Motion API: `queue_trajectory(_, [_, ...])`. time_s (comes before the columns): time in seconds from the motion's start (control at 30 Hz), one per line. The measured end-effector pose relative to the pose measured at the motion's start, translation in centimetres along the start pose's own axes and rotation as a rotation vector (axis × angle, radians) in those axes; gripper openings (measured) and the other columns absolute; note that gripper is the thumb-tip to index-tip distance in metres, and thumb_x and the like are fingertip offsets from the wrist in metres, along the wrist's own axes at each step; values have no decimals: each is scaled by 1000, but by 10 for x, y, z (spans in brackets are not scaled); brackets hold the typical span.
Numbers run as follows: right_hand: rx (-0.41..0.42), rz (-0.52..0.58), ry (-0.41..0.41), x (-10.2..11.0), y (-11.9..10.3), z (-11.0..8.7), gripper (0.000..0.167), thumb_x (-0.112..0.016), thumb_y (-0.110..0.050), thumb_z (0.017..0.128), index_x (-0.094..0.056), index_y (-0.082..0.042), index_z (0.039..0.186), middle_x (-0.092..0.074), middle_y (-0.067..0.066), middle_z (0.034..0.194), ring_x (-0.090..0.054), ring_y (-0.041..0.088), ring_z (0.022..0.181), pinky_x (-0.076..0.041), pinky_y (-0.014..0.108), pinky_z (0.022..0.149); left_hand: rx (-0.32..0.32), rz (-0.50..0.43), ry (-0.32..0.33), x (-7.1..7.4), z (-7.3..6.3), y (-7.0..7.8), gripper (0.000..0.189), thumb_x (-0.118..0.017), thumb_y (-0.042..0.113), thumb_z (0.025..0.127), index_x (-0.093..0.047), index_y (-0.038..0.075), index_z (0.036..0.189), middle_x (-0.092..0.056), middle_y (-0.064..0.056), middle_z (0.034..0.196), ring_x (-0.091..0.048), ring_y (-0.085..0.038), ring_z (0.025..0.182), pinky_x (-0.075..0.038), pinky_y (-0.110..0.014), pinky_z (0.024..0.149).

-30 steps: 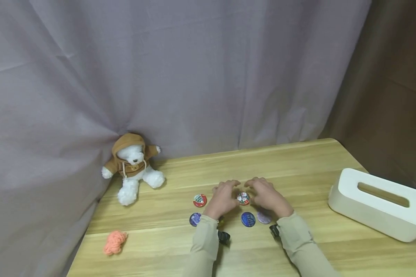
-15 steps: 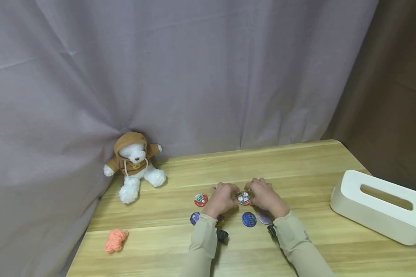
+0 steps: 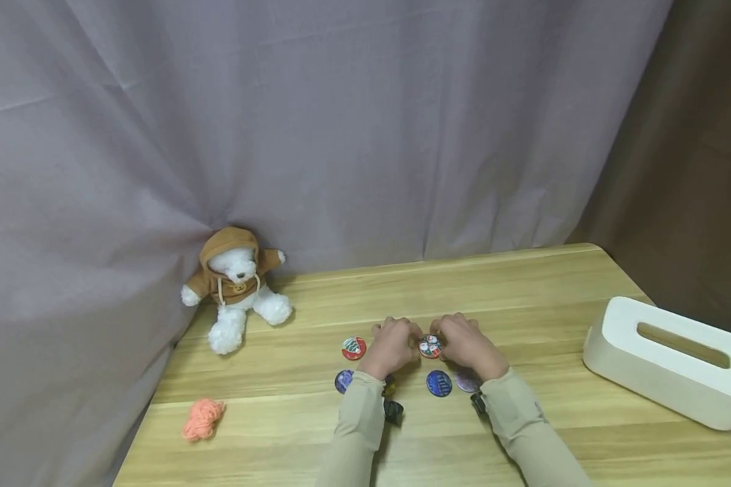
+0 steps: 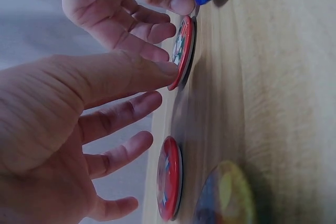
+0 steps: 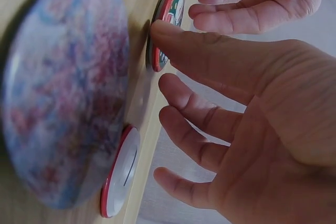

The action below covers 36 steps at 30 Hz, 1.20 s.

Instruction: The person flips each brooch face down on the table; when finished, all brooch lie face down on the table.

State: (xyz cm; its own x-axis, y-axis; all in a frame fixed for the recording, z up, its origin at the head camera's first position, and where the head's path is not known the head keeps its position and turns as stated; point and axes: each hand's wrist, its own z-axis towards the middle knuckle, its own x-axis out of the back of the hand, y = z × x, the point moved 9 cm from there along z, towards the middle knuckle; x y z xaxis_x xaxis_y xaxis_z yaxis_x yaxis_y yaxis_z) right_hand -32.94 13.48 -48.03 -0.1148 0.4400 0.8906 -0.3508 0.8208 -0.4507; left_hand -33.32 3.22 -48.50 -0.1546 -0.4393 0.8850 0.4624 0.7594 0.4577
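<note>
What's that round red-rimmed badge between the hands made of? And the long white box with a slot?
Round red-rimmed badge: probably metal under glossy plastic; its rim gleams above a greyish edge.
Long white slotted box: likely hard plastic, satin finish, because its walls look smooth and even.

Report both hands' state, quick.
Left hand: holding the round badge between both hands, by its edge.
Right hand: holding that badge's opposite edge.

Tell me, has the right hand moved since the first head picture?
Yes: the right hand has shifted slightly left, relative to the blue round badge.
</note>
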Motion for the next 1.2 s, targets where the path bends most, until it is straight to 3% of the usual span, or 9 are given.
queue_trajectory(0.57, [28, -26, -21, -3, 1, 5, 26, -80, 6, 65, -70, -10, 83, -65, -2, 79, -57, 20, 78, -39, 48, 70, -2, 24, 30, -9, 5, 1, 21, -88, 10, 71, -80, 16, 89, -72, 4, 95, -58, -22, 89, -36, -45, 81])
queue_trajectory(0.9, [40, -34, -42, -7, 0, 1, 24, -76, 6, 67, -70, -9, 84, -64, -3, 77, -53, 16, 74, -42, 61, 79, 37, -4, 40, -15, 2, -1, 19, -88, 8, 70, -79, 15, 86, -71, 5, 95, -57, -22, 93, -34, -39, 77])
queue_trajectory(1.2, [55, -37, -12, 0, -7, -5, 20, -77, 4, 72, -68, -12, 79, -60, -6, 71, -51, 15, 71, -40, 49, 71, 20, 17, 43, -7, 1, 2, 18, -88, 10, 72, -80, 17, 86, -73, 5, 94, -57, -21, 90, -34, -38, 76])
